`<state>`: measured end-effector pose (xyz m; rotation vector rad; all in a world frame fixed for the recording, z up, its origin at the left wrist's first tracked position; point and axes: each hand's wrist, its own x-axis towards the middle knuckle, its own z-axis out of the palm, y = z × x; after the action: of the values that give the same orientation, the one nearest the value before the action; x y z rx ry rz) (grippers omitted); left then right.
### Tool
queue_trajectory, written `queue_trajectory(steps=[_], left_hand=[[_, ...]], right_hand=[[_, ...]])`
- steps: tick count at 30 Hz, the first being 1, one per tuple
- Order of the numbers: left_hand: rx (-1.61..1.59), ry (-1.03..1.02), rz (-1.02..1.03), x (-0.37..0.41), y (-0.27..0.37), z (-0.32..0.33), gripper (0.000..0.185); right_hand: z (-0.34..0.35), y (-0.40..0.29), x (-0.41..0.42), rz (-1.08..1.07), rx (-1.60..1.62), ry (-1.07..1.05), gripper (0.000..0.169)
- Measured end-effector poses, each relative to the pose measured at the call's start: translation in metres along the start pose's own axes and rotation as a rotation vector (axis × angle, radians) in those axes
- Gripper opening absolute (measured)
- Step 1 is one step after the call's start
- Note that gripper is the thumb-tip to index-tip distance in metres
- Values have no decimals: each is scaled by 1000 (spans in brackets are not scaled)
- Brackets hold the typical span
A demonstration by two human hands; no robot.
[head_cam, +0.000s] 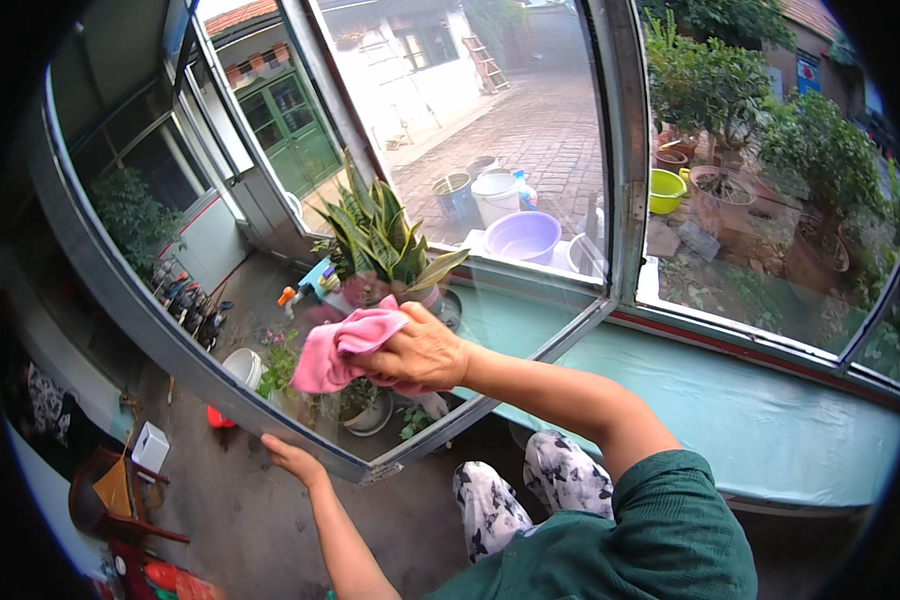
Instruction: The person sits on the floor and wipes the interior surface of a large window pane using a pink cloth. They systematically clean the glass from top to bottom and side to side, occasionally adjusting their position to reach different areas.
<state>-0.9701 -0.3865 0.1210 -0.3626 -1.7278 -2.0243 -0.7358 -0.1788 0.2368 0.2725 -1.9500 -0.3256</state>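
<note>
My right hand (424, 352) grips a bunched pink cloth (345, 345) at the glass pane of an open metal-framed window sash (217, 379). Low on the left, my left hand (296, 459) holds the outer edge of that sash frame, close to its bottom corner. Some of its fingers are hidden by the frame. Through the glass shows a potted snake plant (379, 232), standing behind the cloth. Lower down, another potted plant (364, 409) is partly covered by my right hand and the cloth.
A windowsill with a pale green cover (682, 390) runs along my right. Outside stand a purple basin (523, 236), a white bucket (495, 196) and potted shrubs (720, 187). On the floor at left are a wooden chair (112, 495) and a white bin (151, 448).
</note>
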Motion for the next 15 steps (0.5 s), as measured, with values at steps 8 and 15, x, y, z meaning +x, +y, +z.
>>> queue_trajectory(steps=[8,15], left_hand=[[29,44,-55,-17,31,5,71],[5,66,-79,-13,33,4,72]], right_hand=[[-72,98,-124,574,-403,263,43],[-106,170,-215,864,-866,414,40]])
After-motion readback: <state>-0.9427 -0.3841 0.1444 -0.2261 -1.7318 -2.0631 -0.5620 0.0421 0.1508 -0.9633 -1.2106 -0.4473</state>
